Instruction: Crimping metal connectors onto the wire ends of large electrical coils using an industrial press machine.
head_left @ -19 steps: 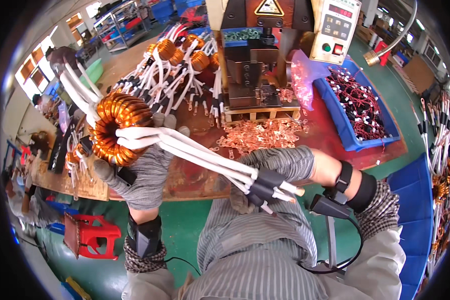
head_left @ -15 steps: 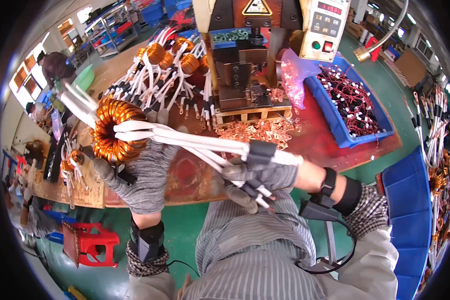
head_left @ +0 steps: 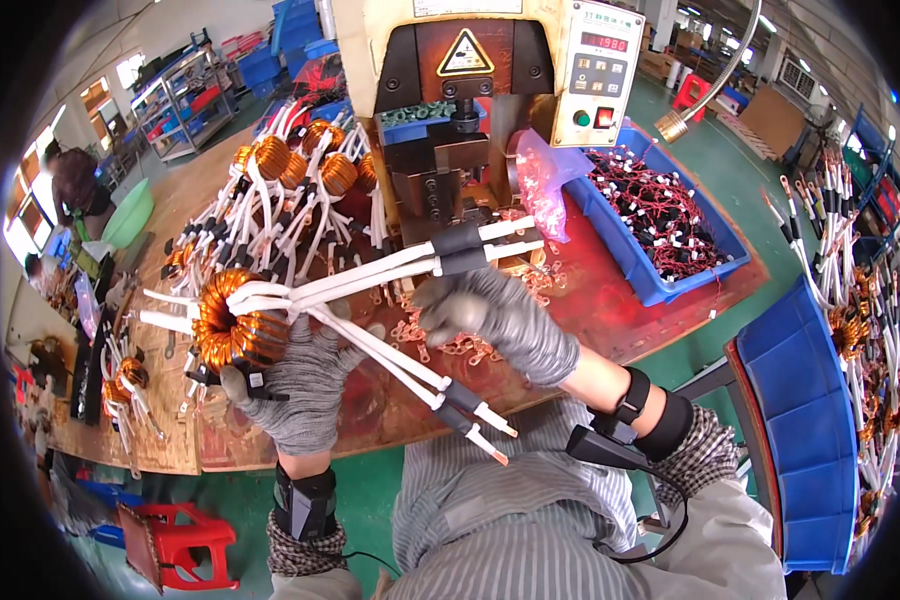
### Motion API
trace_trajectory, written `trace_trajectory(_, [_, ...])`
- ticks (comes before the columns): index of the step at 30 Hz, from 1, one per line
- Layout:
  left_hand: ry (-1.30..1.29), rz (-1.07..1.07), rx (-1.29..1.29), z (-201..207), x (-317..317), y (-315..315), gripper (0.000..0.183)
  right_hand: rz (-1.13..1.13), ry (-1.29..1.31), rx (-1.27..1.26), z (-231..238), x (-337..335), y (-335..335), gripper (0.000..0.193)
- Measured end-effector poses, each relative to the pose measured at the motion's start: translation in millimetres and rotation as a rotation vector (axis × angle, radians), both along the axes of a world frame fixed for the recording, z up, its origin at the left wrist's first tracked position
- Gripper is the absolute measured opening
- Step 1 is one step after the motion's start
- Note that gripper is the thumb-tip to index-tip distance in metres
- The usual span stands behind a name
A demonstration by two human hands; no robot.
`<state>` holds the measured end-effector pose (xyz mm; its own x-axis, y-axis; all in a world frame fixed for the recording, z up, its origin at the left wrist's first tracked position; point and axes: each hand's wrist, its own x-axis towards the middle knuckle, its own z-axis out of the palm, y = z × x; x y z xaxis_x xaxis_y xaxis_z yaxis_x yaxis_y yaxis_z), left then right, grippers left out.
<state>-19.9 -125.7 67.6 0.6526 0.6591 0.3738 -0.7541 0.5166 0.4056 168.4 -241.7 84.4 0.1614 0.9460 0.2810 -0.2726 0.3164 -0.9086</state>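
Note:
A copper-wound ring coil (head_left: 232, 322) with long white-sleeved leads (head_left: 365, 282) is held up at the left of the bench. My gloved left hand (head_left: 305, 390) grips it from below and behind, its thumb at the coil's lower edge. The leads fan right: one pair, banded with black sleeve, rises toward the press, and another pair with black sleeves and bare copper ends slants down. My gloved right hand (head_left: 500, 325) is just below the upper pair, over the loose copper terminals (head_left: 410, 325). Its fingers curl but are blurred, so what they hold is unclear.
A bench press (head_left: 460, 140) with a control box (head_left: 596, 75) stands ahead. Finished-looking coils (head_left: 270, 158) are heaped left of it. A blue bin (head_left: 660, 285) of red and black wires sits right. Another blue bin (head_left: 805, 430) and hanging coils are at far right; a red stool (head_left: 195, 545) is lower left.
My right hand has let go of the leads and moved up to the copper terminals. The leads have spread into an upper and a lower pair. My left hand keeps the coil.

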Motion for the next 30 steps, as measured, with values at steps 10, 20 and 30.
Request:
trace_trajectory(10, [-0.095, -0.225, 0.121, -42.0, 34.2, 42.0, 0.070, 0.102, 0.680, 0.057, -9.3, 37.7, 31.4, 0.034])
trace_trajectory(20, [-0.131, -0.123, -0.148, -62.1, 37.2, 84.9, 0.074, -0.470, -0.111, 0.014, -23.8, 48.1, 43.2, 0.046])
trace_trajectory(30, [-0.039, -0.074, -0.122, -50.9, 47.4, 73.4, 0.106, -0.647, 0.242, -0.028, -37.9, 34.6, 37.8, 0.045])
